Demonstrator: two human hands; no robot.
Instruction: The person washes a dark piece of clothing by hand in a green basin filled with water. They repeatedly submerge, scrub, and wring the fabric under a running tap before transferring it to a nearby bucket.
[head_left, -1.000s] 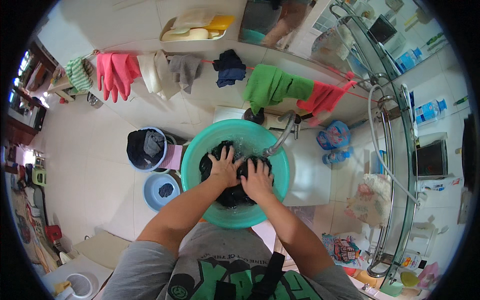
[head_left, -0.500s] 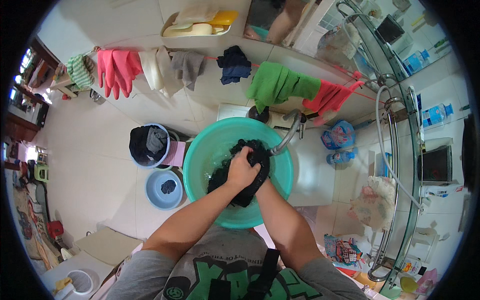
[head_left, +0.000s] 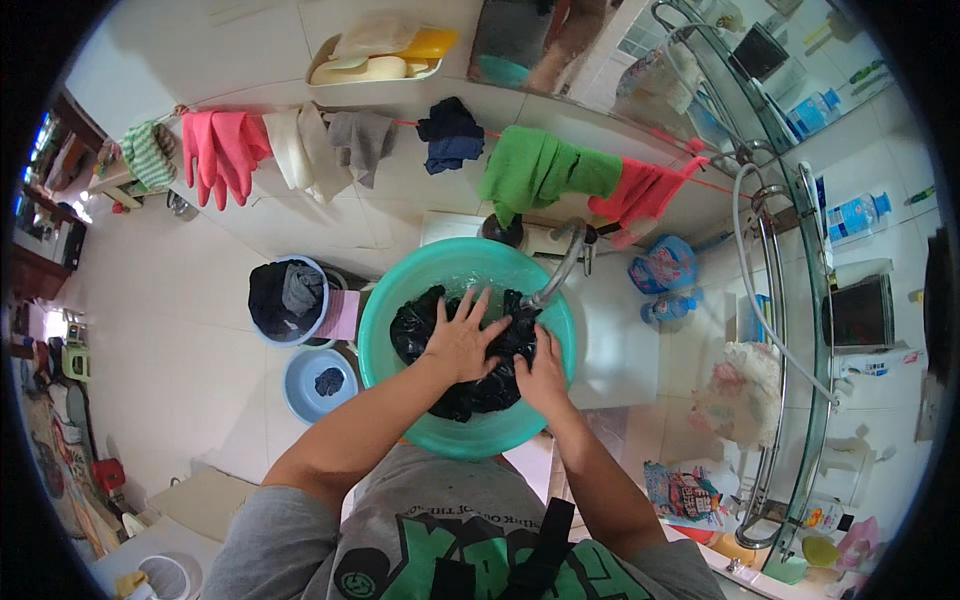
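Observation:
A black wet garment (head_left: 482,400) lies spread out in water inside a large green basin (head_left: 372,350). My left hand (head_left: 462,340) rests on top of it near the middle, palm down, fingers spread apart. At the right side of the basin, my right hand (head_left: 543,375) lies against the cloth, its fingers stretched and the thumb apart from them. Neither hand closes round the garment. A metal tap (head_left: 562,268) reaches over the basin's right part, its end close above the cloth. The garment's exact kind cannot be made out.
Left of the basin stand a bucket (head_left: 322,318) of dark clothes and a small blue basin (head_left: 318,405) with a dark cloth. Gloves (head_left: 222,150) and a green cloth (head_left: 545,168) hang on a line behind. Bottles (head_left: 668,308) stand right, beneath a glass shelf (head_left: 815,400).
The garment was bunched up between both hands and now lies spread in the basin. My left hand has opened flat; my right hand, mostly hidden before, shows at the right side.

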